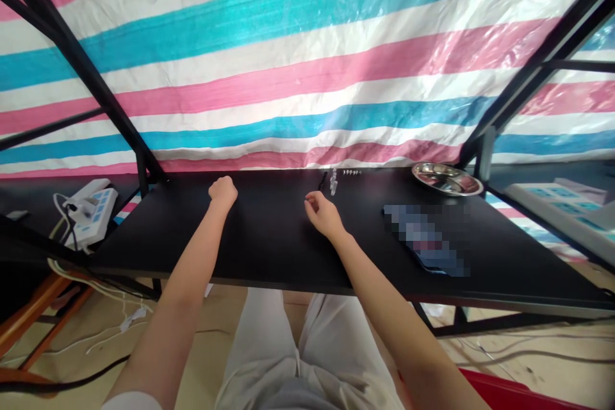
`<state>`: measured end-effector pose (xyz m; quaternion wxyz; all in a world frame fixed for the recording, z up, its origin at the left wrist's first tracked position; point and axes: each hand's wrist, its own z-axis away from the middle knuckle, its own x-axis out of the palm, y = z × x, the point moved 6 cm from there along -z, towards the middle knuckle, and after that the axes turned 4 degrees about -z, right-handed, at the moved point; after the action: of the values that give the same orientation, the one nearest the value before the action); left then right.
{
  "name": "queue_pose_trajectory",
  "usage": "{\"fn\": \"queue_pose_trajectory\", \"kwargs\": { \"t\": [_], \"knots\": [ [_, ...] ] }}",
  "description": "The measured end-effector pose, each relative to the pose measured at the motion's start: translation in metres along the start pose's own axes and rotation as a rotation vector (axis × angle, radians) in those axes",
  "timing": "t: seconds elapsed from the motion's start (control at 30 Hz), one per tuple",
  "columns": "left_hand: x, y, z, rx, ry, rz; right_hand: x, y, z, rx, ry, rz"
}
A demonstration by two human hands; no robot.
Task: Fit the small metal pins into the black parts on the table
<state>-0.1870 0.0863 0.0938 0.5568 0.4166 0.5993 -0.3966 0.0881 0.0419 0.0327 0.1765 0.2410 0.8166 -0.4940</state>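
My left hand (223, 192) rests as a closed fist on the left part of the black table (273, 230), with no object beside it. Its back faces me, and I see nothing sticking out of it. My right hand (323, 213) lies near the table's middle, its fingers curled in loosely, with nothing visible in them. Just beyond it are some small black pieces (323, 180) and a short row of clear pieces (333, 182). Several tiny silvery pieces (352, 172) are lined up by the back edge. These are too small to name.
At the back right stands a shiny round metal dish (446, 179). A blurred dark blue packet (425, 240) lies right of my right arm. Power strips (98, 214) with cables are at the left. Black frame posts flank the table, and a striped plastic sheet (298, 77) hangs behind.
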Motion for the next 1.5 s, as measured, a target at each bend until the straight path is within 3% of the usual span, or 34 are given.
{"fn": "queue_pose_trajectory", "kwargs": {
  "t": [0.27, 0.47, 0.73, 0.97, 1.1, 1.2, 1.27, 1.37, 1.5],
  "knots": [
    [0.007, 0.003, -0.008, 0.064, 0.039, -0.036, 0.006, 0.005, 0.005, -0.024, -0.066, -0.016],
    [0.014, 0.016, -0.005, 0.197, 0.054, -0.043, 0.008, 0.004, 0.007, -0.009, -0.095, -0.002],
    [0.03, 0.038, -0.003, 0.272, -0.082, -0.136, 0.01, 0.003, 0.008, -0.013, -0.115, 0.012],
    [0.045, 0.061, -0.018, 0.262, -0.174, -0.14, 0.011, 0.001, 0.009, -0.022, -0.129, 0.012],
    [0.04, 0.072, -0.023, 0.296, -0.137, -0.098, 0.012, 0.001, 0.009, -0.037, -0.135, 0.017],
    [0.036, 0.082, -0.014, 0.353, -0.08, -0.055, 0.013, 0.001, 0.008, -0.04, -0.136, 0.001],
    [0.032, 0.091, 0.0, 0.398, -0.007, 0.062, 0.013, 0.001, 0.008, -0.029, -0.129, -0.018],
    [0.025, 0.102, 0.028, 0.46, 0.071, 0.557, 0.011, 0.0, 0.006, 0.008, -0.085, -0.043],
    [0.032, 0.109, 0.067, 0.469, -0.112, 1.269, 0.004, 0.003, 0.006, 0.108, 0.018, -0.109]
  ]
}}
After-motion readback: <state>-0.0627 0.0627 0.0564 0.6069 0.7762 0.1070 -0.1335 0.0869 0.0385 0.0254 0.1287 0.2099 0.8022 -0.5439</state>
